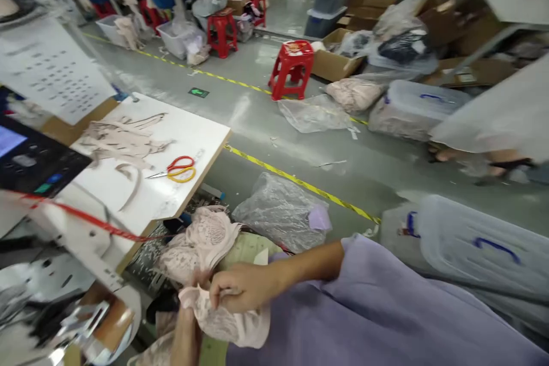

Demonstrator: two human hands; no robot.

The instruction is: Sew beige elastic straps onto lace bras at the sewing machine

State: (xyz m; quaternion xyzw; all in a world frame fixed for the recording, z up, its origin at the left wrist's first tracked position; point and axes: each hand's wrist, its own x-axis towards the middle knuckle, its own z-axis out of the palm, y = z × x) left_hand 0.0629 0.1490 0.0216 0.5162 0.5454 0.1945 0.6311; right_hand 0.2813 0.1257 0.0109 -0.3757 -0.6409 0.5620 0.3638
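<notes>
My right hand (240,289) is closed in a pinch on a pale pink lace garment piece (223,320) in front of my lap, its purple sleeve (364,297) running off to the right. My left hand is mostly hidden; only its forearm (185,336) shows, reaching up under the same lace piece, fingers covered by the fabric. More pink lace pieces (201,243) are heaped just above my hands. A sewing machine (55,251) with a red thread or strap stands at the left.
A white worktable (189,137) holds cut lace strips (120,140) and red-and-yellow scissors (178,170). Plastic bags (283,211), clear bins (472,246), a red stool (294,68) and cardboard boxes litter the grey floor with yellow tape lines. Other people work at far tables.
</notes>
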